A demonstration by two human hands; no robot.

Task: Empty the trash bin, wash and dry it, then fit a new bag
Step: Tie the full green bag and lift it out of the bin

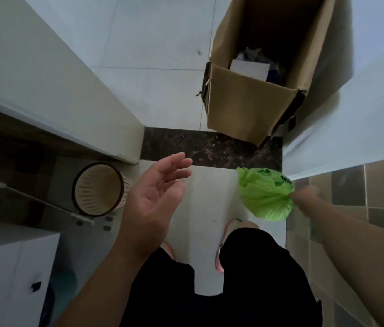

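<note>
A small beige slotted trash bin (99, 188) stands on the floor at the left, with no bag and nothing visible inside it. My right hand (305, 197), blurred, grips the gathered neck of a full green plastic bag (265, 193), which hangs in the air at the right above the floor. My left hand (160, 190) is raised in the middle, palm up, fingers relaxed and apart, holding nothing. It hovers to the right of the bin and left of the bag.
A tall open cardboard box (250, 109) with papers and rubbish inside stands ahead on the pale tiled floor, past a dark marble threshold (209, 147). A white door frame (56, 95) is at the left, a tiled wall (363, 197) at the right. My feet are below.
</note>
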